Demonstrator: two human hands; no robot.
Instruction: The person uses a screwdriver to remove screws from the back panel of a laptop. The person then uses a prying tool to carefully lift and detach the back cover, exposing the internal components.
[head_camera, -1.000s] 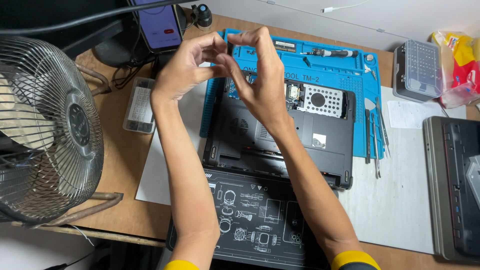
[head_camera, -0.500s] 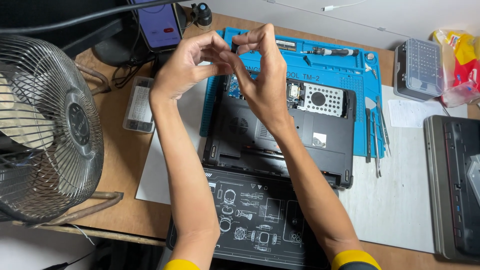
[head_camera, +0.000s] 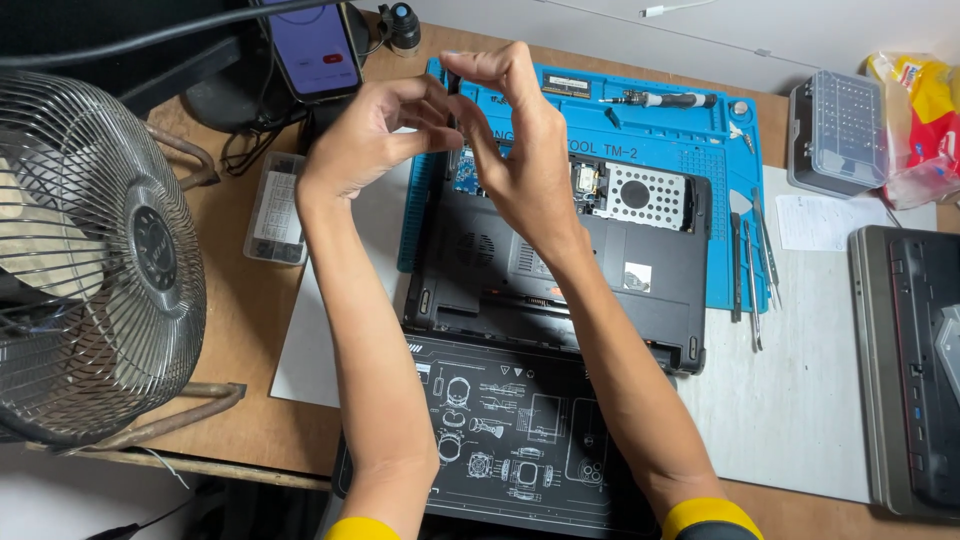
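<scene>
Hands meet above the opened laptop

While a wire fan (head_camera: 95, 260) stands at nine o'clock on the tabletop (head_camera: 235, 330), the left hand (head_camera: 375, 135) and right hand (head_camera: 520, 140) pinch closed fingers on a small dark part (head_camera: 452, 85), raised over the opened laptop (head_camera: 560, 265) on the blue mat (head_camera: 690, 125) at twelve o'clock

Wooden tabletop (head_camera: 235, 330), crowded from edge to edge.

On it: a wire fan (head_camera: 90, 260) at the left, a clear parts box (head_camera: 275, 208) beside it, a white sheet (head_camera: 800, 400) carrying a blue mat (head_camera: 700, 130), a black printed mat (head_camera: 510, 440) at the near edge, a grey bit case (head_camera: 838, 135) and a second laptop (head_camera: 905, 370) on the right.
</scene>
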